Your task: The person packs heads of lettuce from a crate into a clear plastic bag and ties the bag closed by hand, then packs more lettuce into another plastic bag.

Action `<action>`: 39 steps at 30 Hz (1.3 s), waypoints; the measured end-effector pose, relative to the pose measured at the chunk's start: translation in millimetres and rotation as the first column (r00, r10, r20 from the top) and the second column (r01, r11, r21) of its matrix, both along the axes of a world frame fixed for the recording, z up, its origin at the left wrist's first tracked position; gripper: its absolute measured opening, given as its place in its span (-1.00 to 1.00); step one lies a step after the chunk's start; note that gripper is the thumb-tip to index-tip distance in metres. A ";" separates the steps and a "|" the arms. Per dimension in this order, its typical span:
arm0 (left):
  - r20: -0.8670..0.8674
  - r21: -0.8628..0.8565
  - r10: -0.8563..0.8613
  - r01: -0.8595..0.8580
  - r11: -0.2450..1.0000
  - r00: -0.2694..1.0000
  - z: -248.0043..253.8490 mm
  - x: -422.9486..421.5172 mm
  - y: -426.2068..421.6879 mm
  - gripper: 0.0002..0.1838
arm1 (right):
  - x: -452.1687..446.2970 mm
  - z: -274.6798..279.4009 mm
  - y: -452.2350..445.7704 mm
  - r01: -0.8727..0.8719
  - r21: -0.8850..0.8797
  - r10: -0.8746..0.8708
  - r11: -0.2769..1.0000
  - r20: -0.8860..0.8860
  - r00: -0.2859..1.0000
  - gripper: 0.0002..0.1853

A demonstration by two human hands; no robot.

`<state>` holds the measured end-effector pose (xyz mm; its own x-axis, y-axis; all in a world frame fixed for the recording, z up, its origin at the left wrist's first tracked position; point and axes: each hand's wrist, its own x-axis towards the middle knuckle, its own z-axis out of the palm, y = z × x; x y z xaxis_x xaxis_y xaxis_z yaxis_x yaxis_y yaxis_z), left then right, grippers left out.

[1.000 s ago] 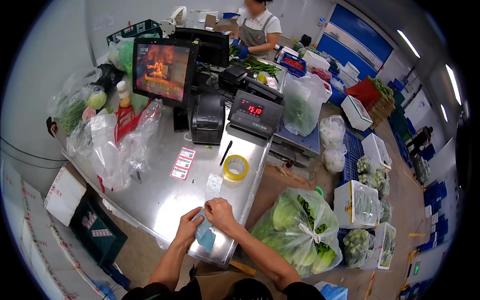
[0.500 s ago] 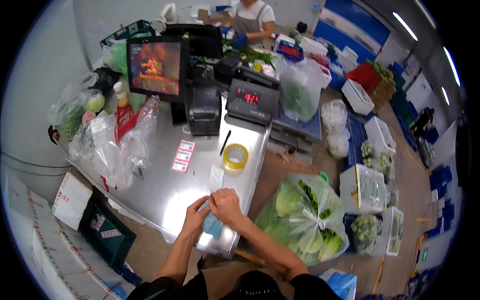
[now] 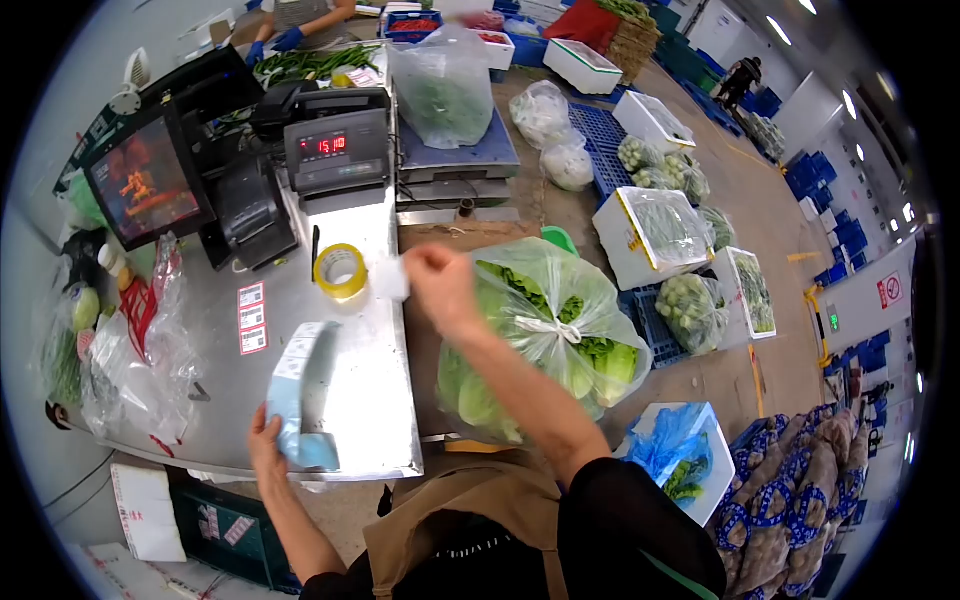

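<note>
My left hand (image 3: 268,445), at the table's front edge, is closed on a curling light-blue strip of label paper (image 3: 290,395). Out past the table's right edge, my right hand (image 3: 442,290) pinches a small white label (image 3: 388,278), blurred by motion. Just below and right of that hand is a large clear plastic bag of leafy greens (image 3: 545,370), its top tied in a white knot. A roll of yellow tape (image 3: 340,271) lies left of the white label. Beside the tape is a black pen (image 3: 315,252).
A weighing display (image 3: 335,147), a black printer (image 3: 250,210) and a screen (image 3: 145,180) line the back of the metal table. Red-bordered labels (image 3: 252,318) lie on it. A bag of greens (image 3: 445,90) rests on the scale platform. A co-worker's gloved hands (image 3: 288,40) handle greens behind.
My hands were together over the table and are now apart. The right has moved right with the white label; the left has drawn the blue strip left. The view has turned right.
</note>
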<state>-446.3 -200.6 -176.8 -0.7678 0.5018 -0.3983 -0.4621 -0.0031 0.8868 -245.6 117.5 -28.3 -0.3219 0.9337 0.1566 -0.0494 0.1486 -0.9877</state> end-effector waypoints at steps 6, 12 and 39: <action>-0.467 -0.518 -0.080 -0.199 0.832 0.881 -33.9 -51.6 -40.6 -0.54 | 102.7 31.2 143.8 0.340 0.530 -0.433 0.777 0.058 0.900 -0.90; -0.814 -0.579 -0.382 -0.559 0.594 0.437 -18.5 -11.9 -24.5 -0.50 | 132.3 -43.2 231.2 -0.081 0.907 -0.374 0.414 0.251 0.893 -0.93; -0.652 -0.733 -0.671 -0.066 0.677 0.355 86.0 438.0 299.0 -0.01 | 79.2 -140.5 307.6 -0.617 0.073 0.549 0.784 0.385 0.742 -0.34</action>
